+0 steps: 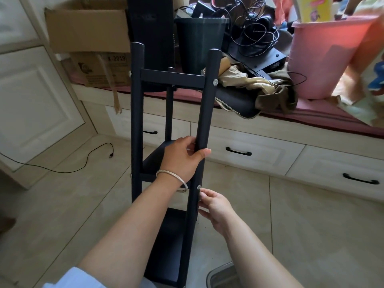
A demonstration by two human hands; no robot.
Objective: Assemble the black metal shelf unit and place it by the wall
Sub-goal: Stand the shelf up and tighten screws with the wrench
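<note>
Shelf [137,113]: black, upright on the tiled floor [311,235], right in front of the drawers; three trays between round posts, silver screws at the joints.
Left hand [182,157]: wrapped round the front right post [204,113], thumb across the front, fingers curled behind; bangle [172,180] on the wrist.
Right hand [216,206]: just below the left, beside the same post; fingertips [202,193] pinched together at the silver screw [199,186], whether holding anything small cannot be told.
Middle tray [153,156]: behind and just left of the left hand.
Bottom tray [168,246]: below both hands, between the forearms.
Top tray [172,76]: well above the left hand, near the post tops.
Bench [332,119]: beyond the hands, red pad on top, drawers with black handles beneath.
Bin [199,42]: dark, on the bench past the top tray.
Bucket [324,59]: pink, far up and right of the hands.
Box [87,28]: cardboard, up and left.
Cable [62,165]: black, on the floor left of the left hand.
</note>
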